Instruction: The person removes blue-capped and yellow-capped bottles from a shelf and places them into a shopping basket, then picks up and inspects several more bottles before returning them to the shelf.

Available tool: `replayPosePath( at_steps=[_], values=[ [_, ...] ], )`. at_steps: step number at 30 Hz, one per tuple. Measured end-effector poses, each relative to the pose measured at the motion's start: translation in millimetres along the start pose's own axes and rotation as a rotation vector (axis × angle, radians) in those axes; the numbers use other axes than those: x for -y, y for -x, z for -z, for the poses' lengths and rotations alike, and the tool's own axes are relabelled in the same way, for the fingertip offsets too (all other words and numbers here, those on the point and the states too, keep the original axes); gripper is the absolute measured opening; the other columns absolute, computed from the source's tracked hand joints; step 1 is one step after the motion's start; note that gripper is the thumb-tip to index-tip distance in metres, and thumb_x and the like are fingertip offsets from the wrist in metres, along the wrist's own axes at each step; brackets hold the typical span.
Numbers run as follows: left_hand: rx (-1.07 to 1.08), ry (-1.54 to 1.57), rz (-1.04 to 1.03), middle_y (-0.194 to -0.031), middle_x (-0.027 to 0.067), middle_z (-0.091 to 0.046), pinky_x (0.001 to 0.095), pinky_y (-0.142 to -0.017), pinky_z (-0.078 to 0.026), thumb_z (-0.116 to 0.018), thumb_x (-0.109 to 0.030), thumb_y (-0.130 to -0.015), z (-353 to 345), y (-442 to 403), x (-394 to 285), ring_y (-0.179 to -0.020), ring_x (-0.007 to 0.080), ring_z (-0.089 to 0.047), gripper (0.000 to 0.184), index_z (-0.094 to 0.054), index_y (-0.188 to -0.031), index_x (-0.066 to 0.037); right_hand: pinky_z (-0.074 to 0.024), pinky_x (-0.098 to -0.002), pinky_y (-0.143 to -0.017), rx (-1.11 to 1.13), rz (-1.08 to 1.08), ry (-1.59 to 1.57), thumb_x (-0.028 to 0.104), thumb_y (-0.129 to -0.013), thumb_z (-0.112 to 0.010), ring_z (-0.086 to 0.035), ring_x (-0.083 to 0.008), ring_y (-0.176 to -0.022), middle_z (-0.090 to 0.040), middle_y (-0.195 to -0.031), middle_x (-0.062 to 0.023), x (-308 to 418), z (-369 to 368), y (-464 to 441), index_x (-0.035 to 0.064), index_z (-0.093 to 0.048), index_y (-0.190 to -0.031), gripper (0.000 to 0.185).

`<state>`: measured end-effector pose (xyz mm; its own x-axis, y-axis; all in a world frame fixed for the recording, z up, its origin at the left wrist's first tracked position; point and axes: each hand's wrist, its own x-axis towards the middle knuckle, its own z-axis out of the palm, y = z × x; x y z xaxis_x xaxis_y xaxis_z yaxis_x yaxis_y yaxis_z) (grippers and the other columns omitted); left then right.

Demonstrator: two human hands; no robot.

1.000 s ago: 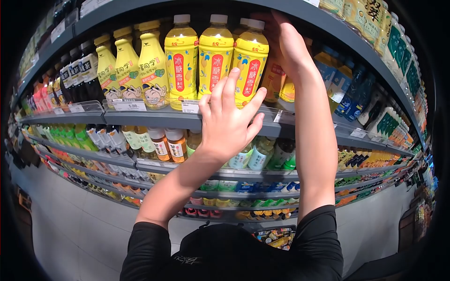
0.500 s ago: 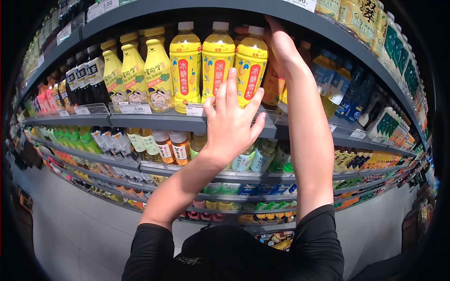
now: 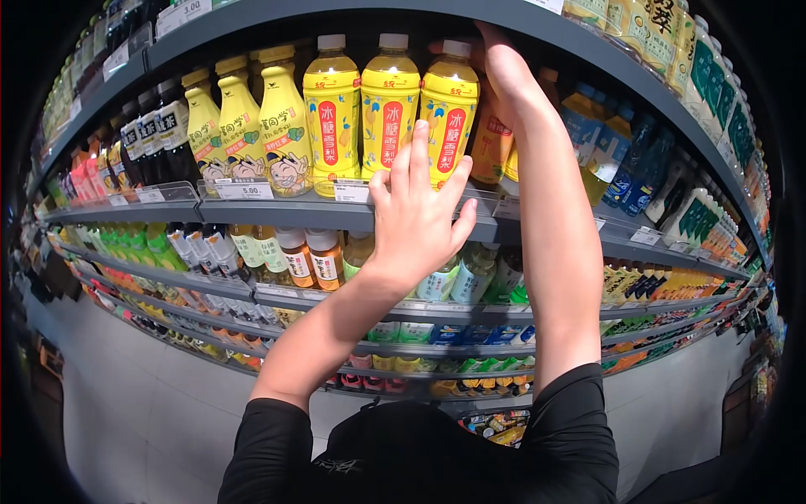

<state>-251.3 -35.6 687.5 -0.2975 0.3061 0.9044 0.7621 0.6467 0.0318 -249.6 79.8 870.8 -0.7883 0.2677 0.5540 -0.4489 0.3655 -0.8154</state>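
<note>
Three yellow drink bottles with white caps stand side by side at the front of the shelf: a left bottle (image 3: 331, 126), a middle bottle (image 3: 388, 101) and a right bottle (image 3: 451, 88). My left hand (image 3: 417, 206) is open before the middle and right bottles, palm toward them and fingers spread. Its fingertips overlap their lower labels; whether they touch I cannot tell. My right hand (image 3: 504, 63) reaches in beside the right bottle, under the shelf above. Its fingers go behind that bottle's cap and are mostly hidden.
Yellow cartoon-label bottles (image 3: 284, 126) stand to the left, an orange bottle (image 3: 492, 143) to the right. The upper shelf edge (image 3: 336, 13) hangs close over the caps. A price-tagged shelf edge (image 3: 336, 214) runs below, with more drink shelves beneath.
The view has shifted slightly, so the bottles sit a little higher in it. Both hands keep nearly the same pose, the left spread in front and the right reaching in behind.
</note>
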Motion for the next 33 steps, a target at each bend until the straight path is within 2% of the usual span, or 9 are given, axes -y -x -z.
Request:
replayPosePath(
  at_steps=[5, 8, 11, 14, 21, 24, 27, 30, 33],
  values=[
    [-0.004, -0.019, 0.011, -0.166, 0.0292, -0.027, 0.0556, -0.109, -0.031, -0.07, -0.039, -0.091, -1, 0, -2, -0.143, 0.0405, -0.037, 0.049, -0.068, -0.139, -0.025, -0.0257, -0.0386, -0.125, -0.04, 0.04, 0.049, 0.057, -0.109, -0.04, -0.039, -0.0257, -0.146, -0.045, -0.158, -0.0119, -3, 1, 3, 0.0097, -0.049, -0.153, 0.065],
    [-0.045, -0.011, 0.0, -0.165, 0.0291, -0.031, 0.0548, -0.106, -0.034, -0.072, -0.038, -0.088, -3, 0, -2, -0.142, 0.0378, -0.039, 0.051, -0.07, -0.135, -0.02, -0.0233, -0.0384, -0.126, -0.07, 0.062, 0.086, 0.057, -0.109, -0.043, -0.036, -0.0255, -0.149, -0.041, -0.161, -0.0114, -3, 3, 3, 0.0106, -0.047, -0.155, 0.066],
    [-0.034, -0.025, 0.001, -0.165, 0.0285, -0.031, 0.0554, -0.106, -0.034, -0.072, -0.038, -0.087, -2, -1, -1, -0.142, 0.0379, -0.039, 0.051, -0.07, -0.135, -0.021, -0.021, -0.0381, -0.127, -0.096, 0.082, 0.125, 0.056, -0.108, -0.045, -0.032, -0.0254, -0.152, -0.037, -0.165, -0.011, -3, 3, 5, 0.0115, -0.044, -0.158, 0.067],
    [-0.001, -0.008, 0.01, -0.165, 0.0285, -0.029, 0.0558, -0.109, -0.03, -0.07, -0.036, -0.091, 0, 0, 0, -0.143, 0.0411, -0.037, 0.048, -0.068, -0.138, -0.026, -0.0186, -0.0378, -0.128, -0.125, 0.102, 0.169, 0.056, -0.108, -0.048, -0.028, -0.0252, -0.155, -0.033, -0.168, -0.0105, -2, 3, 6, 0.0124, -0.042, -0.16, 0.068],
    [-0.009, 0.005, 0.009, -0.165, 0.0285, -0.029, 0.0556, -0.11, -0.029, -0.069, -0.035, -0.09, -2, 1, -1, -0.143, 0.0405, -0.036, 0.048, -0.069, -0.138, -0.026, -0.0129, -0.0378, -0.13, -0.192, 0.135, 0.278, 0.056, -0.106, -0.053, -0.02, -0.0251, -0.16, -0.025, -0.175, -0.0094, 10, -3, 27, 0.0144, -0.037, -0.165, 0.073],
    [-0.008, 0.008, 0.007, -0.166, 0.0286, -0.029, 0.0555, -0.11, -0.028, -0.069, -0.035, -0.09, -1, 1, 0, -0.143, 0.0404, -0.036, 0.048, -0.069, -0.137, -0.025, -0.0125, -0.0392, -0.13, -0.205, 0.157, 0.323, 0.058, -0.105, -0.053, -0.02, -0.0266, -0.161, -0.024, -0.176, -0.0091, -14, 2, -7, 0.014, -0.037, -0.165, 0.076],
    [-0.008, 0.011, 0.008, -0.166, 0.0286, -0.029, 0.0555, -0.109, -0.029, -0.069, -0.034, -0.09, -1, 1, 1, -0.143, 0.0405, -0.036, 0.049, -0.069, -0.137, -0.025, -0.0155, -0.0381, -0.129, -0.267, 0.112, 0.568, 0.058, -0.104, -0.056, -0.024, -0.0258, -0.159, -0.028, -0.174, -0.0101, -14, 4, -3, 0.0128, -0.04, -0.163, 0.077],
    [-0.003, 0.028, 0.01, -0.166, 0.0286, -0.028, 0.0555, -0.109, -0.029, -0.07, -0.034, -0.089, -1, 1, 0, -0.143, 0.0407, -0.036, 0.05, -0.069, -0.138, -0.024, -0.0202, -0.0364, -0.128, -0.275, 0.049, 0.42, 0.056, -0.103, -0.059, -0.032, -0.0255, -0.156, -0.037, -0.17, -0.0118, 3, -1, 17, 0.0089, -0.042, -0.161, 0.077],
    [-0.002, 0.038, 0.014, -0.166, 0.0287, -0.028, 0.0556, -0.11, -0.029, -0.07, -0.034, -0.089, -1, 2, 0, -0.143, 0.0411, -0.036, 0.05, -0.068, -0.138, -0.024, -0.0251, -0.0345, -0.125, -0.317, 0.095, 0.251, 0.05, -0.101, -0.065, -0.039, -0.0249, -0.152, -0.045, -0.165, -0.0119, -6, -2, 16, 0.0044, -0.045, -0.158, 0.076]
  ],
)
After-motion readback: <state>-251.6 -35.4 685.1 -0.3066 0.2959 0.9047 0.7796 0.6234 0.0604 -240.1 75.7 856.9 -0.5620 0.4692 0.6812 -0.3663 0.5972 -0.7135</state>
